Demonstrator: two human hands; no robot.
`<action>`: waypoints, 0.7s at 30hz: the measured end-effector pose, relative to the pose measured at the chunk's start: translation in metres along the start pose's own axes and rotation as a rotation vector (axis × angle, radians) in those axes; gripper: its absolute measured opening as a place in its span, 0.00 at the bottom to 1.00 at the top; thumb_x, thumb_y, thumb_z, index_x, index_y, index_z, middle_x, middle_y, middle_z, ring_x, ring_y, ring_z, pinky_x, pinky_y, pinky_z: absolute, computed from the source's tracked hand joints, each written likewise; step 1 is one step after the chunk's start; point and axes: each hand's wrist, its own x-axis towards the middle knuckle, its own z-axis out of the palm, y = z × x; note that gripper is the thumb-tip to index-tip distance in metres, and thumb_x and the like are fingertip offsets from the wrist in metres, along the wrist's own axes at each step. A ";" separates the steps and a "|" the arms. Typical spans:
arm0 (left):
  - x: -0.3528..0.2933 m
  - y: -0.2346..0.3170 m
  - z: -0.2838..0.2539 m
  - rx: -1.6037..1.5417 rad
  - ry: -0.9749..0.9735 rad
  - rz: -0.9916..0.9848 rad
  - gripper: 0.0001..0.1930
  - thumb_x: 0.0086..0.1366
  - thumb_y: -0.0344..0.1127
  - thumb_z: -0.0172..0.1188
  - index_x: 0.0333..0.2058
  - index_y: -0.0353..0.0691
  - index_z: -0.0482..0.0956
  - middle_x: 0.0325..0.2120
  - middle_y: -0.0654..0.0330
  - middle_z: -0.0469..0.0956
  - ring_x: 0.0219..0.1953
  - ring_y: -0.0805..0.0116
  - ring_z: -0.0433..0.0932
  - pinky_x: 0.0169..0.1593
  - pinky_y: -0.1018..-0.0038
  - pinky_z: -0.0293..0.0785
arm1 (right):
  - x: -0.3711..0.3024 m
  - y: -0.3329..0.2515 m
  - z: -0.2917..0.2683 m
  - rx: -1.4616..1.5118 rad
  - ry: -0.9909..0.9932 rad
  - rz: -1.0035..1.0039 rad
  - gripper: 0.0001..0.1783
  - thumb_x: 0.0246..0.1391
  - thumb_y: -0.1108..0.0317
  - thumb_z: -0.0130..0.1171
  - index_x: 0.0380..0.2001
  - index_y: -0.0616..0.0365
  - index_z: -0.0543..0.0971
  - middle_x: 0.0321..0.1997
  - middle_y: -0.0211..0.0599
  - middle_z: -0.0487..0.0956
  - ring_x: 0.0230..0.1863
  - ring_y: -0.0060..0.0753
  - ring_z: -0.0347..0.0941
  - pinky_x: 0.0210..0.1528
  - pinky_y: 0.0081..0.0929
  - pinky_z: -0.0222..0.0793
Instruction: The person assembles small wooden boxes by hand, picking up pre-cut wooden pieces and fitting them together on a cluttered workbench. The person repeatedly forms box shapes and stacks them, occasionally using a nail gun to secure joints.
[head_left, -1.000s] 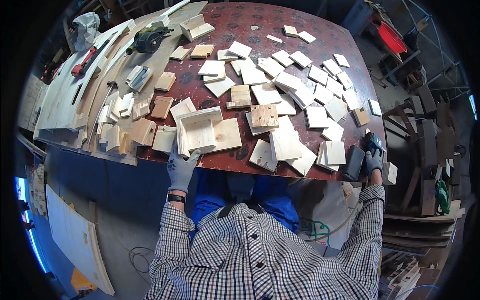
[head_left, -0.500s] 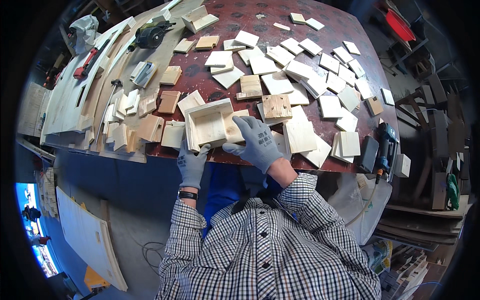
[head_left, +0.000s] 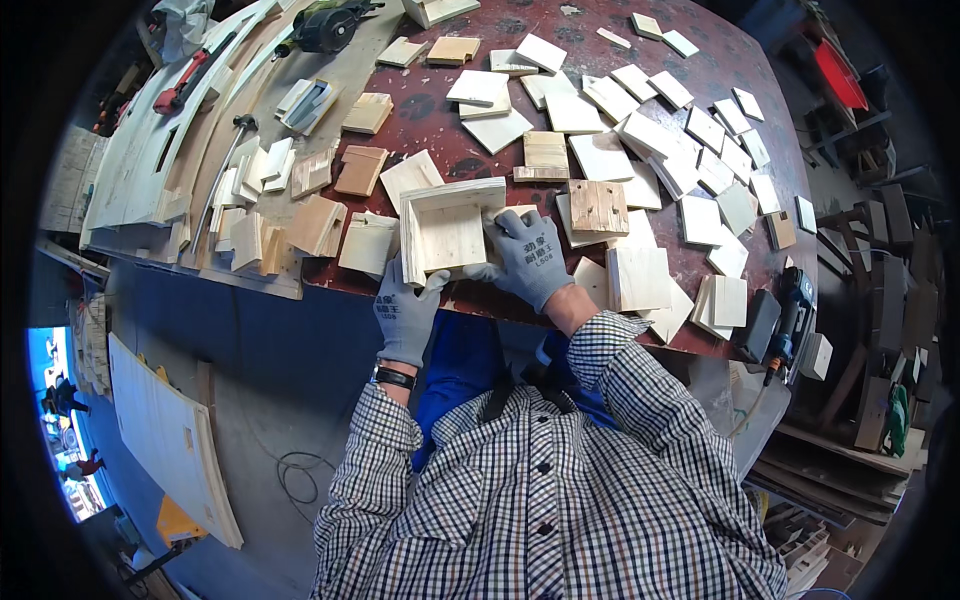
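A small open-topped wooden box (head_left: 447, 236) of pale boards sits tilted at the table's near edge, in front of me. My gloved left hand (head_left: 407, 315) grips its near left corner, thumb along the near edge. Bent over the box's right side, my gloved right hand (head_left: 527, 262) has its thumb at the near right corner. Those fingers hide most of the right side. A small wood piece (head_left: 517, 211) shows just behind them; whether they touch it I cannot tell. Close by on the left lies a pale wood block (head_left: 367, 243).
Many loose wooden squares (head_left: 602, 157) cover the dark red table (head_left: 440, 130). A circular saw (head_left: 330, 28), a hammer (head_left: 243, 122) and a red-handled tool (head_left: 185, 85) lie left. A power tool (head_left: 793, 318) with a hose rests at the right edge.
My right hand has lowered from above the box's right part and closed against its side. The box has turned slightly in my hands. The whole view has shifted a little.
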 end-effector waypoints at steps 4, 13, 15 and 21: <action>0.001 0.000 0.000 0.035 0.005 0.029 0.24 0.65 0.49 0.71 0.50 0.37 0.81 0.43 0.51 0.81 0.43 0.47 0.83 0.46 0.59 0.81 | 0.000 0.004 0.004 0.059 0.061 -0.024 0.42 0.51 0.30 0.66 0.56 0.54 0.83 0.52 0.33 0.76 0.48 0.44 0.70 0.50 0.43 0.69; 0.003 0.002 0.001 0.045 0.042 0.080 0.22 0.67 0.48 0.70 0.49 0.37 0.80 0.42 0.51 0.80 0.42 0.47 0.82 0.45 0.58 0.81 | 0.001 0.003 0.000 0.127 0.079 0.001 0.42 0.52 0.30 0.66 0.54 0.56 0.84 0.48 0.34 0.77 0.49 0.43 0.72 0.50 0.42 0.69; 0.003 0.007 -0.001 0.022 0.049 0.098 0.21 0.67 0.48 0.69 0.48 0.37 0.80 0.41 0.51 0.80 0.41 0.46 0.82 0.44 0.57 0.80 | 0.001 0.002 0.000 0.143 0.097 0.009 0.41 0.52 0.30 0.66 0.53 0.56 0.84 0.48 0.34 0.77 0.49 0.43 0.72 0.51 0.42 0.69; 0.001 0.004 0.000 0.074 0.095 0.140 0.22 0.69 0.51 0.68 0.46 0.36 0.80 0.39 0.51 0.80 0.41 0.46 0.82 0.43 0.56 0.80 | 0.000 -0.002 -0.002 0.154 0.118 0.030 0.40 0.52 0.31 0.66 0.52 0.56 0.85 0.47 0.35 0.78 0.49 0.43 0.73 0.51 0.42 0.69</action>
